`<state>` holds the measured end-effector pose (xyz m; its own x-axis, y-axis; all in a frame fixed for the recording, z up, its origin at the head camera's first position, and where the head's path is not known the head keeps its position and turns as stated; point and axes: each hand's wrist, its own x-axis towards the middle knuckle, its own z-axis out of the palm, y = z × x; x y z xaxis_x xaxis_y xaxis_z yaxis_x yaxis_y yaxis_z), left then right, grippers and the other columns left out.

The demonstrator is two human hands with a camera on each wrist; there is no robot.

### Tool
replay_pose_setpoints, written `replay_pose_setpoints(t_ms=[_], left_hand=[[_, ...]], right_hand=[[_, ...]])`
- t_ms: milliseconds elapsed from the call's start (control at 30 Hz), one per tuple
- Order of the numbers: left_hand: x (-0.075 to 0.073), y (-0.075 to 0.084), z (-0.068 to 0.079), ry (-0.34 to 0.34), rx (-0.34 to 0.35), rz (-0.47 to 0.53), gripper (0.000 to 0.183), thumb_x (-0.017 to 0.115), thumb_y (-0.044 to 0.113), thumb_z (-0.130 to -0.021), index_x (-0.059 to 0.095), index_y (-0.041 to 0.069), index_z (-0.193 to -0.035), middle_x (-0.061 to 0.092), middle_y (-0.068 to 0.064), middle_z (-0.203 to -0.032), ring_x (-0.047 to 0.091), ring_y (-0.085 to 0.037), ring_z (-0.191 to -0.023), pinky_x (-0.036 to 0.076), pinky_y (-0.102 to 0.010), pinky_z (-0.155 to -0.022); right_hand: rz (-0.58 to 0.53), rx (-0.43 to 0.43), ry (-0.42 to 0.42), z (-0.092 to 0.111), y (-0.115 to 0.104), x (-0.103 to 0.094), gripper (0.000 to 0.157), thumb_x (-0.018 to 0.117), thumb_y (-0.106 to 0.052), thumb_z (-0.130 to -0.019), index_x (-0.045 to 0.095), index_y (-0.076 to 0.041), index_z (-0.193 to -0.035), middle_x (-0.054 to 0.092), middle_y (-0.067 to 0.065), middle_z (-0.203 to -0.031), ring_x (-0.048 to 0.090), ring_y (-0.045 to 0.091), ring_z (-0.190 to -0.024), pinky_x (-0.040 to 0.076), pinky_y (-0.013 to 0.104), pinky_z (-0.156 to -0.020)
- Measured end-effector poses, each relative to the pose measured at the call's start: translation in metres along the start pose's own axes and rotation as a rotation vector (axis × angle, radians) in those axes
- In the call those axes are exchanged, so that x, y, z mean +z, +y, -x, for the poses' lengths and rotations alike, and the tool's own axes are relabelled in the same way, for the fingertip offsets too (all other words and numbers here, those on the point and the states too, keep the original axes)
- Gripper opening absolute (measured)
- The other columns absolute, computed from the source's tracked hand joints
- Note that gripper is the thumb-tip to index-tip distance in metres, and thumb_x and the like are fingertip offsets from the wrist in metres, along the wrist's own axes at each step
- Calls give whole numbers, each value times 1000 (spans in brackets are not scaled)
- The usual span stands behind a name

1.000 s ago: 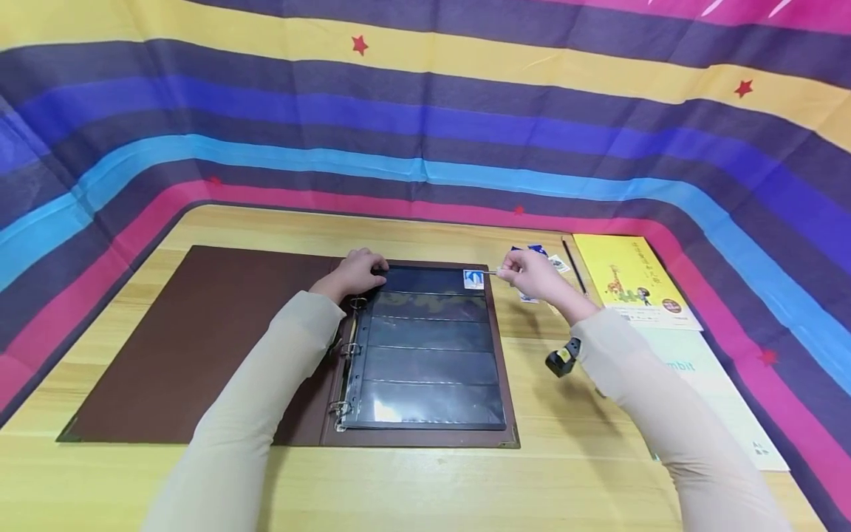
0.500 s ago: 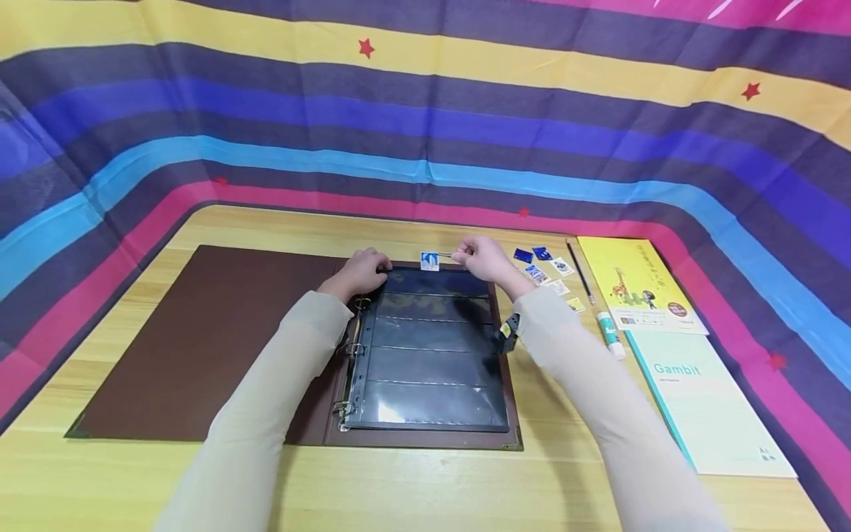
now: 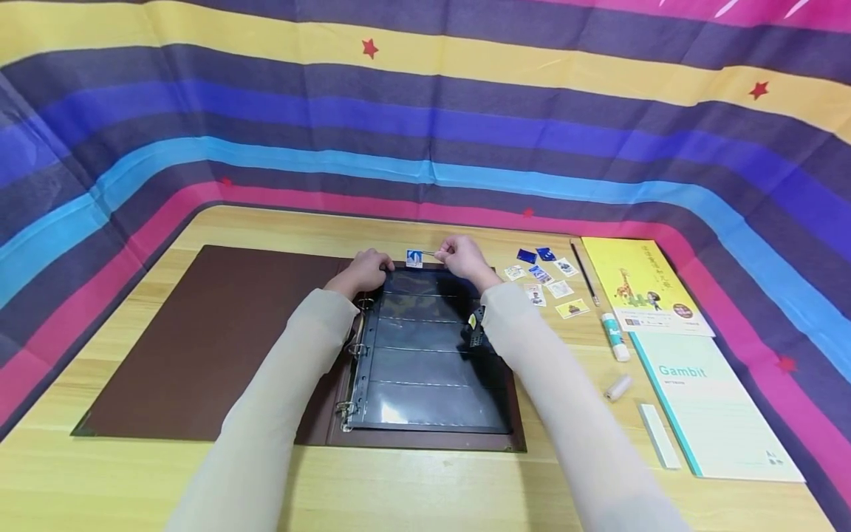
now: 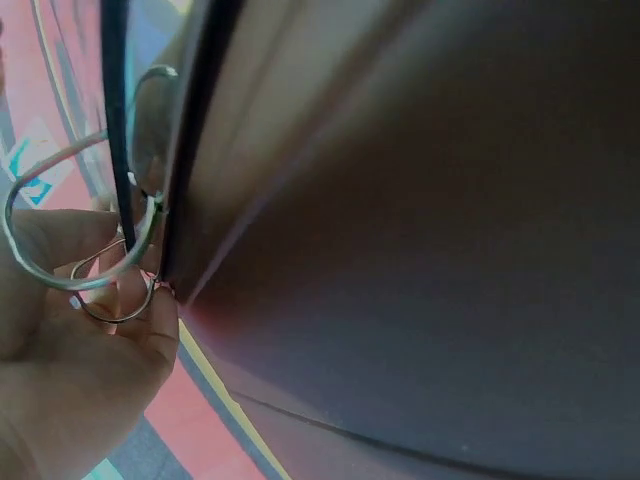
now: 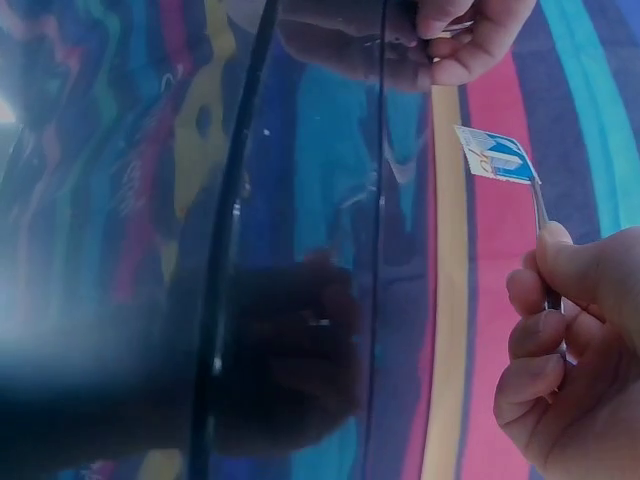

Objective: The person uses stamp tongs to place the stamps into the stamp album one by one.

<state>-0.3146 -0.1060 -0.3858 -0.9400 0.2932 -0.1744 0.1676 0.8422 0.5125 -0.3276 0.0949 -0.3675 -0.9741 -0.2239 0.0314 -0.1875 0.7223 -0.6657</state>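
An open brown ring binder (image 3: 199, 332) lies on the wooden table with a black pocketed stamp page (image 3: 432, 355) on its right side. My left hand (image 3: 366, 270) pinches the page's top left corner beside the binder rings (image 4: 90, 260). My right hand (image 3: 462, 258) grips thin tweezers (image 5: 545, 240) that hold a small blue and white stamp (image 3: 414, 258) just above the page's top edge; the stamp (image 5: 495, 157) shows in the right wrist view over the glossy page (image 5: 300, 250). Both sleeves are beige.
Several loose stamps (image 3: 541, 277) lie right of the binder. Further right are a thin dark brush (image 3: 583, 277), a glue stick (image 3: 613, 336), its cap (image 3: 618, 386), a white strip (image 3: 658, 436), a yellow booklet (image 3: 638, 284) and a pale "Gambit" notebook (image 3: 711, 403). Striped cloth (image 3: 425, 111) surrounds the table.
My right hand has carried the stamp in the tweezers leftward, from the page's top right corner to its top edge near my left hand. The left hand has stayed put.
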Motion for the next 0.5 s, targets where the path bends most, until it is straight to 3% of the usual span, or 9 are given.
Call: replay_pose_setpoints(t_ms=[500], left_hand=[[2,-1,-1,10,-27,39,33,31,-4,-78,53,10,-99,37,-9,-100,29,-25,-93,26,-35,-73]], right_hand=[[78,27,4,-4,5,13,16,54,-19,-80,50,-8,-69,47,4,-64,43,19,-61,35,29,-62]])
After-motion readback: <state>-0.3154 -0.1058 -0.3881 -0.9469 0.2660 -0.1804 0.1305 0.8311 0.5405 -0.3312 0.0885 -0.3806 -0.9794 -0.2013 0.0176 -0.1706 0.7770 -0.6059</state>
